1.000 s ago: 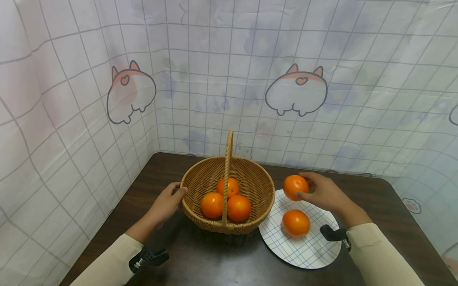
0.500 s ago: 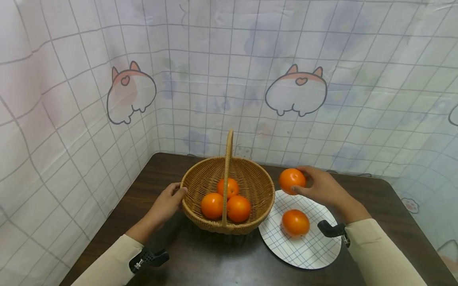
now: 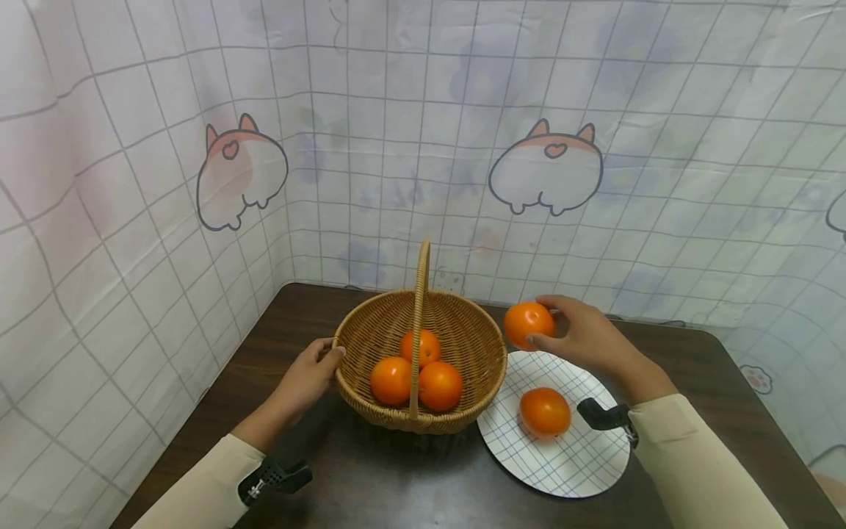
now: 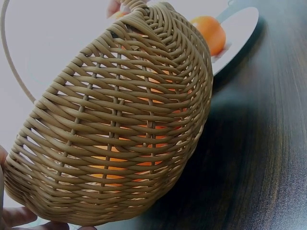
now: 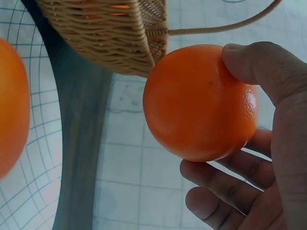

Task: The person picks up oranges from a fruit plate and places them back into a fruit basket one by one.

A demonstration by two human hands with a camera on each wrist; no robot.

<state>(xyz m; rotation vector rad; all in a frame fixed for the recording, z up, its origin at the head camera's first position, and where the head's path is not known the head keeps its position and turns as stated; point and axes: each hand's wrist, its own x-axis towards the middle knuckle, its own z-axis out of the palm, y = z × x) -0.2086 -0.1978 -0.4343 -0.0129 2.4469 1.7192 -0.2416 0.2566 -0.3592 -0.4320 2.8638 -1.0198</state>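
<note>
My right hand holds an orange in the air, above the far edge of the plate and just right of the basket. In the right wrist view the thumb lies on one side of that orange and fingers on the other. My left hand grips the left rim of the wicker basket, thumb over the edge. Three oranges lie inside the basket; its woven side fills much of the left wrist view. Another orange rests on the white checked plate.
An arched handle rises over the basket's middle. The dark wooden table runs back to a grid-patterned cloth hanging behind and at the sides. A black wrist camera sits on each sleeve.
My right hand has lifted the orange and carried it left, toward the basket's right rim. The left hand, the basket and the orange on the plate stay where they were.
</note>
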